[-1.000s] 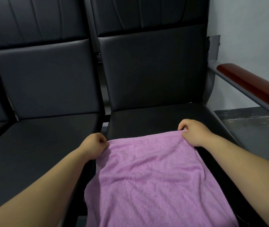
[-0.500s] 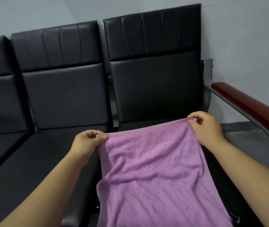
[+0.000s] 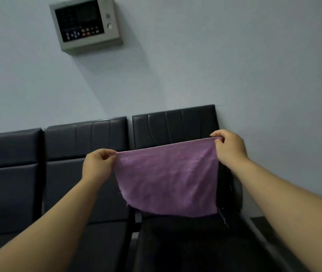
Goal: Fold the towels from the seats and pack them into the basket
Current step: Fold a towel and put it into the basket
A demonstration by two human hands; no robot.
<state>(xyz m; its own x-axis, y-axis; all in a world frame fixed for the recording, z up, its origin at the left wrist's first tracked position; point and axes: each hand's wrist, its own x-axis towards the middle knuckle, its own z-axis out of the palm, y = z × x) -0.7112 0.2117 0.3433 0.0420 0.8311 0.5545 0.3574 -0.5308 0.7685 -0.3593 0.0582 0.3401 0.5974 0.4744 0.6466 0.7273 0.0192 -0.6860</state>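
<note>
The left hand (image 3: 97, 166) and right hand (image 3: 229, 147) each pinch a top corner of the purple terry towel (image 3: 168, 179). It hangs spread above the black padded seats (image 3: 85, 173).

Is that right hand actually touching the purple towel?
Touching. The head view shows the right hand pinching the upper right corner of the purple towel between thumb and fingers, with no gap at the hem.

All I'm seeing back there: pale blue-grey painted wall (image 3: 234, 55), a grey boxy control panel with a dark screen (image 3: 84, 24) mounted up high, and a row of black padded leatherette seats (image 3: 68, 140) pushed against it.
</note>
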